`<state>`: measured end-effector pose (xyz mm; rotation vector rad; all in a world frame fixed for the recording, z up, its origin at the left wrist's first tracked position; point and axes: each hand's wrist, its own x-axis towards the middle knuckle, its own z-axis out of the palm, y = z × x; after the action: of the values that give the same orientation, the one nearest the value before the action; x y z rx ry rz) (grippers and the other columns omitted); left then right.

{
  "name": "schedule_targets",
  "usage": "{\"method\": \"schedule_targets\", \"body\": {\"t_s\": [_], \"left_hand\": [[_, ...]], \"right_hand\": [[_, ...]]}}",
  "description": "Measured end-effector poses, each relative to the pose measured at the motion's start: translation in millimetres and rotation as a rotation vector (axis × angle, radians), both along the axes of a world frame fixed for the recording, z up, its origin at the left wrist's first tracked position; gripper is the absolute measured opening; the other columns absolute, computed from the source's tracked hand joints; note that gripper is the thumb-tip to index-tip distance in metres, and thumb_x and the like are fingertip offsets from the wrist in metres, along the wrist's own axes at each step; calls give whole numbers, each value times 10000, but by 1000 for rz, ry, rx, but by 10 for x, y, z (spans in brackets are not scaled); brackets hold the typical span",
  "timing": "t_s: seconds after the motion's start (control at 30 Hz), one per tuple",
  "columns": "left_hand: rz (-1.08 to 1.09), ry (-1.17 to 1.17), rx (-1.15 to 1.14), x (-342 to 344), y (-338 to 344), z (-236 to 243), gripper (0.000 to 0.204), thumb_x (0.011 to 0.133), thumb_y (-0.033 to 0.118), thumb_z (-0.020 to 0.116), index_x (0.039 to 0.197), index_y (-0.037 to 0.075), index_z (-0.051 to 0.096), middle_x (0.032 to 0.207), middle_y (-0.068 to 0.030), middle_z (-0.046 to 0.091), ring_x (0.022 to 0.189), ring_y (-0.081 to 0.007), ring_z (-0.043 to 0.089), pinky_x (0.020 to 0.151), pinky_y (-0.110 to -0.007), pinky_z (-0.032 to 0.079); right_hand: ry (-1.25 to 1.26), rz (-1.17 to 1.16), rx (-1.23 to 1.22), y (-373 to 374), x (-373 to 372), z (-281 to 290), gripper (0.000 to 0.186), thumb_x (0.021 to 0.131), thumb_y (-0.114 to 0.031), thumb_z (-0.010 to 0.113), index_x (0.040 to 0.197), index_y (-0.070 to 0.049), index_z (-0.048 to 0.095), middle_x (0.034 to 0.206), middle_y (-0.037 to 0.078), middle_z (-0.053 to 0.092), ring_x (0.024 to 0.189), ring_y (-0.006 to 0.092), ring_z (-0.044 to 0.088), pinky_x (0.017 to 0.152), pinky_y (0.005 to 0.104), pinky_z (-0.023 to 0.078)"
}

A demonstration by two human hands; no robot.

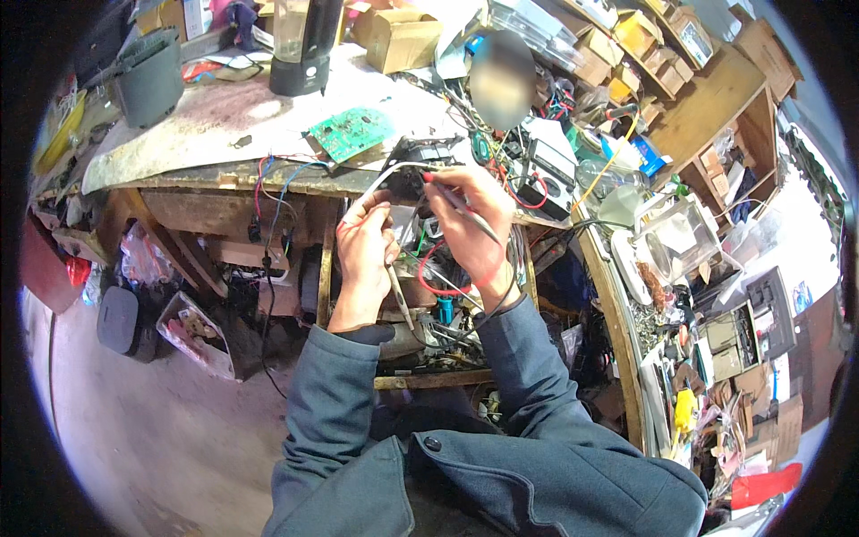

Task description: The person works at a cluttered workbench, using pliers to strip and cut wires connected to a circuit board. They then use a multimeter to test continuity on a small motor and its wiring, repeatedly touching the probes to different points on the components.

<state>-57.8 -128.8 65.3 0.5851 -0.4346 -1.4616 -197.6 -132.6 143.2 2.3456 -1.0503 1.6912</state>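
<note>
My left hand point(365, 255) is closed, thumb and fingers pinching one end of a curved white cable point(394, 173). A slim pale pen-shaped probe point(400, 300) slants down from the same hand, a dark lead at its lower end. My right hand point(472, 215) is closed round a grey pen-shaped probe point(465, 210) with red near its upper tip. The cable's far end reaches my right fingertips; whether they grip it is hidden. A red wire point(428, 279) loops below my right wrist. Both hands are above an open wooden drawer point(434, 379) of loose parts.
Beyond my hands, a green circuit board point(351, 134) lies on the worn bench point(224, 143). A clear-and-black container point(304, 54) and a grey bin point(148, 80) stand at the back left. Black meter-like boxes point(548, 174), wires and crowded shelves fill the right side.
</note>
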Motion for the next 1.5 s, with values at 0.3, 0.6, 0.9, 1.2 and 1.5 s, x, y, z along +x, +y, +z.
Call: {"method": "schedule_targets", "body": {"t_s": [0.3, 0.6, 0.9, 1.2, 1.5], "left_hand": [[-12, 282, -134, 101, -18, -31, 323, 1048, 161, 508, 1305, -7, 610, 909, -37, 606, 611, -80, 463, 498, -244, 370], [-145, 199, -398, 143, 45, -73, 373, 1028, 47, 490, 1385, -27, 570, 961, -61, 615, 715, -116, 558, 630, -267, 487], [-50, 4, -242, 135, 129, -225, 260, 1071, 128, 607, 1302, 11, 632, 1119, -115, 747, 937, -205, 736, 839, -310, 597], [-36, 23, -249, 180, 139, -259, 286, 1063, 149, 629, 1307, -1, 635, 1175, -144, 747, 1001, -238, 752, 872, -344, 616], [8, -155, -114, 289, 190, -382, 382, 1071, 215, 643, 1379, 9, 551, 1165, -169, 743, 986, -242, 747, 884, -372, 603]], "right_hand": [[98, 116, 486, 677, -94, -372, 137, 995, -123, 709, 941, -4, 672, 781, 162, 666, 691, 274, 679, 656, 364, 539], [130, 205, 792, 641, -34, -482, 268, 970, -238, 745, 997, 24, 697, 737, 142, 683, 666, 138, 624, 640, 349, 531], [-56, 249, 799, 658, -73, -439, 306, 961, -176, 764, 1194, 4, 677, 693, 67, 688, 620, 61, 566, 563, 282, 458], [92, 259, 824, 730, -198, -375, 350, 957, -138, 764, 1252, 17, 657, 746, 37, 693, 668, 67, 600, 606, 261, 479], [-110, 440, 936, 587, -483, -660, 289, 979, -57, 723, 1244, 33, 650, 889, 32, 722, 767, 75, 655, 698, 245, 525]]}}
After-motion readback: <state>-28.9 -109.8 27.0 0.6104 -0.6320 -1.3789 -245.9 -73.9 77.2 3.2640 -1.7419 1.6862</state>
